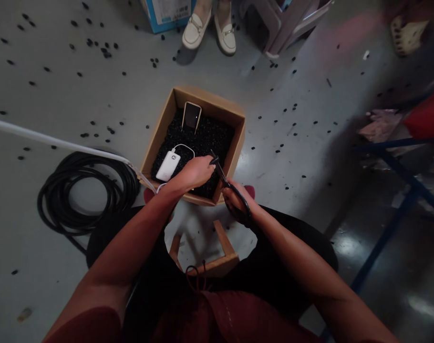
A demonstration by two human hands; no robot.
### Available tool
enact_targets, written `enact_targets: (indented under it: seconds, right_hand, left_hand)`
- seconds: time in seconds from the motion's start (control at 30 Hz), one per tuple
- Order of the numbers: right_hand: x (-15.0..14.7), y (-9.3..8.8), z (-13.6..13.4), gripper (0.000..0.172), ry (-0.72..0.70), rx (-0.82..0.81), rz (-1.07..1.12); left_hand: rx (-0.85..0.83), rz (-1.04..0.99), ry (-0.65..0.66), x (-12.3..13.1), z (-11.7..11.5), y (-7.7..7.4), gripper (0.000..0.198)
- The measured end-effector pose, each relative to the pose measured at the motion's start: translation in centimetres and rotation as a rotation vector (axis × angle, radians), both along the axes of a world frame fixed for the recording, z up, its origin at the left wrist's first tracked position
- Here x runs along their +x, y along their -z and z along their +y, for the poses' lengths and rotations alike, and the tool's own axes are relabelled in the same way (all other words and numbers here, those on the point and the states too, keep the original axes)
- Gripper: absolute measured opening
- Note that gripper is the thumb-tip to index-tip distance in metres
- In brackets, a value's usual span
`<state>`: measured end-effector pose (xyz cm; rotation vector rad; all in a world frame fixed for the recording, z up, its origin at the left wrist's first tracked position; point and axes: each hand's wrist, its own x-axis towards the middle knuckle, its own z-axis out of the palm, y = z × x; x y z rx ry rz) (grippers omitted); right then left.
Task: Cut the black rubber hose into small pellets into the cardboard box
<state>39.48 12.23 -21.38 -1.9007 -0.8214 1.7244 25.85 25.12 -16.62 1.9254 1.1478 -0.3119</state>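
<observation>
My left hand (200,171) reaches over the cardboard box (234,164), its fingers pinched on a small black piece (214,160). In my right hand (234,197) is a pair of scissors (220,172) with dark handles, blades pointing up and left beside the left fingertips. Whether the blades touch the black piece I cannot tell. Many small black pieces (213,131) cover the bottom of the box. On top of them lie a white power bank (168,165) with a white cable and, near the far wall, a phone (191,116) in a pale case.
A coiled black hose (56,190) lies on the floor at left, below a white strip (59,142). Another person's white shoes (194,31) stand beyond the box, near a plastic stool (277,28) and a blue carton (160,19). Blue metal legs (403,171) stand at right. Black bits dot the floor.
</observation>
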Motion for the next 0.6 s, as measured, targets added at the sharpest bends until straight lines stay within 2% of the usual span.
enact_targets:
  seconds: [0.1, 0.17, 0.23, 0.3, 0.43, 0.6]
  right_hand:
    - [0.2, -1.2, 0.5, 0.017, 0.054, 0.005, 0.032]
    - [0.5, -2.0, 1.0, 0.017, 0.098, 0.027, 0.043]
    - [0.9, -2.4, 1.5, 0.019, 0.121, 0.064, 0.04]
    - [1.4, -2.6, 1.9, 0.02, 0.126, 0.122, 0.032]
    - [2.1, -2.8, 2.1, 0.025, 0.079, 0.235, -0.011]
    - [2.2, -2.7, 2.1, 0.031, 0.012, 0.257, -0.041]
  left_hand:
    - [-0.131, -0.245, -0.171, -0.2, 0.5, -0.8, 0.038]
    - [-0.265, -0.399, -0.314, -0.3, 0.7, -1.3, 0.047]
    - [-0.389, -0.491, -0.458, -0.3, 0.7, -1.8, 0.055]
    - [-0.48, -0.531, -0.553, -0.3, 0.6, -2.3, 0.053]
    - [-0.543, -0.545, -0.548, -0.3, 0.5, -2.4, 0.037]
    - [-0.38, -0.492, -0.466, -0.3, 0.7, -1.2, 0.044]
